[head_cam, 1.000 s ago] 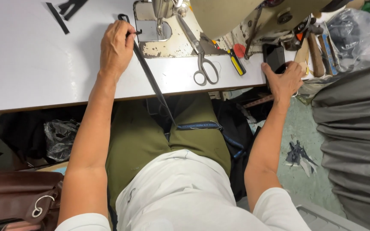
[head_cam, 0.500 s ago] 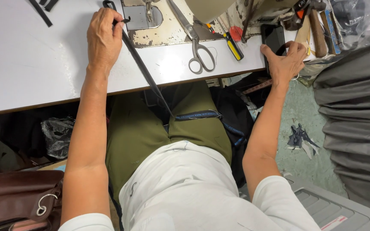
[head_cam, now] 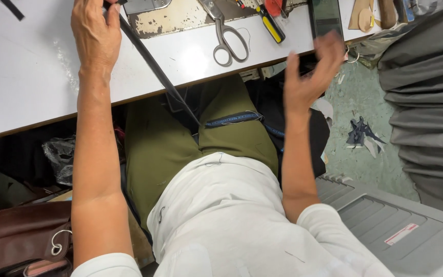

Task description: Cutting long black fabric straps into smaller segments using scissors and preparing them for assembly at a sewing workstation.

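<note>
Here, the long thin black strap (head_cam: 152, 61) is the thing in hand: it starts in the upper left of the frame, under the left hand (head_cam: 94, 36), and runs slanting down over the front edge of the white work table (head_cam: 21, 77), then drops to the lap in the middle of the frame. The left hand lies on top of the strap's upper end with its fingers bent over it, pressing it flat on the table, likely so the strap stays straight and does not slide off; I cannot tell if the fingers fully close around it. The loose lower end hangs free over the olive green trousers (head_cam: 170, 149), where a short dark blue band (head_cam: 232, 119) lies across the knee. The right hand (head_cam: 308, 77) is up in the air, right of the middle, just off the table edge. Its fingers are spread apart and a bit blurred, and it holds nothing. Near it, at the top of the frame, lie silver metal scissors (head_cam: 226, 36) with the handles toward the person, easy to grab, and beside them a yellow and black handled tool (head_cam: 272, 24) and a flat dark phone (head_cam: 326, 16). At the far right hang grey folded cloths (head_cam: 426, 102), and in the lower left sits a brown leather bag (head_cam: 16, 236).
</note>
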